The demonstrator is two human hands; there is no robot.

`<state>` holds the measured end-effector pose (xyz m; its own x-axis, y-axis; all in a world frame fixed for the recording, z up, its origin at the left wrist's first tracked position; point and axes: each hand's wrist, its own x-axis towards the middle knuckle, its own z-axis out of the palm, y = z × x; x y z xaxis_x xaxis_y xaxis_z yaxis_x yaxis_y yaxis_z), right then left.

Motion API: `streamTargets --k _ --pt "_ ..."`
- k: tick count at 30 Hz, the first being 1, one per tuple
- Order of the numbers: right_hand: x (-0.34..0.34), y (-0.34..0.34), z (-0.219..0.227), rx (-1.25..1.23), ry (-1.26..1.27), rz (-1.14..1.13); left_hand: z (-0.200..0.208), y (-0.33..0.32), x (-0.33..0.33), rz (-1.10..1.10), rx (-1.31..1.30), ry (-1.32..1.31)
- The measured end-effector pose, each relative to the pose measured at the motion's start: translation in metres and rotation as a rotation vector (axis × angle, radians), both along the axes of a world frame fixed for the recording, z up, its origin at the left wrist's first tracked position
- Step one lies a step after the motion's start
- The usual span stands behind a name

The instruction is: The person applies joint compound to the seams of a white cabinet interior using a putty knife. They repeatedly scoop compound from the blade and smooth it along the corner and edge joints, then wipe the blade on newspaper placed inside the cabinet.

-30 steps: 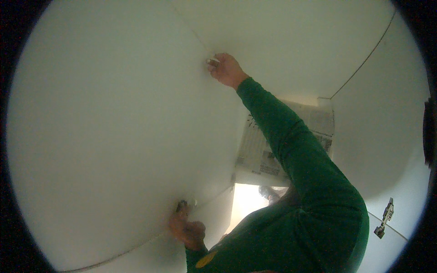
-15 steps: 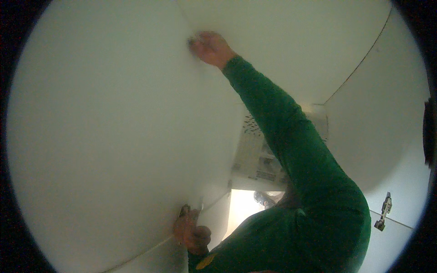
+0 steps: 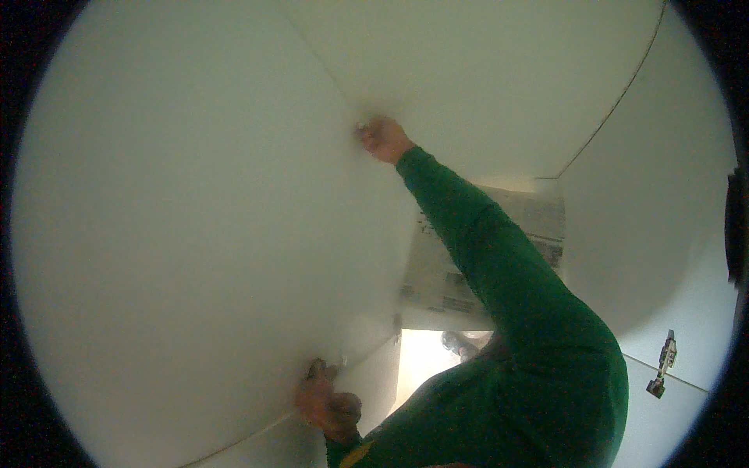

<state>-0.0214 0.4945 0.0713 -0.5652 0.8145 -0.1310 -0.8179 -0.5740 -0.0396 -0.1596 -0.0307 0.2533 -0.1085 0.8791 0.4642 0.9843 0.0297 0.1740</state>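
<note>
Inside a white cabinet-like space, my right hand [image 3: 385,140] reaches up in its green sleeve to the corner where the left panel [image 3: 187,203] meets the back panel [image 3: 484,78]. Its fingers are closed at that seam, with a small pale spot at their tips; what they pinch I cannot make out. Lower left, my left hand [image 3: 326,404] is bent closed against the front part of the left panel. A small dark piece [image 3: 316,366] shows at its fingers, too dim to name. A small light bit [image 3: 343,359] stands off the panel beside it.
Newspaper [image 3: 445,288] covers a surface at the bottom of the space. On the right panel [image 3: 647,218] a metal hinge [image 3: 663,365] sticks out. A bright gap [image 3: 417,359] shows below the newspaper, with a shoe-like shape [image 3: 454,343] in it. A dark object [image 3: 734,226] stands at the right rim.
My right hand has slid down along the corner seam, nearer to the newspaper, its fingers still closed. My left hand has stayed in nearly the same place.
</note>
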Motion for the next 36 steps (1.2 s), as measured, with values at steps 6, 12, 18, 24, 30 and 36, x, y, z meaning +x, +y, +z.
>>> streamTargets --k 6,12,18,24,30,36 --pt "-0.014 -0.006 0.064 0.835 -0.594 -0.226 0.006 -0.003 -0.001 -0.147 0.035 0.135" --pt "0.015 -0.021 0.236 0.358 0.131 0.032 -0.017 -0.023 -0.013 0.065 -0.214 -0.107" --pt "0.068 -0.131 0.269 1.083 -0.617 -0.370 -0.016 -0.014 0.000 0.017 0.372 -0.098" --pt "0.121 -0.322 0.192 1.342 -1.153 -0.180 0.033 0.035 0.037 0.225 0.078 -1.289" --pt "0.137 -0.375 0.213 1.479 -1.072 0.233 0.068 0.050 0.058 0.137 -0.148 -1.441" --pt "0.135 -0.382 0.212 1.687 -1.327 0.247 0.048 0.048 0.040 -0.027 -0.188 -0.950"
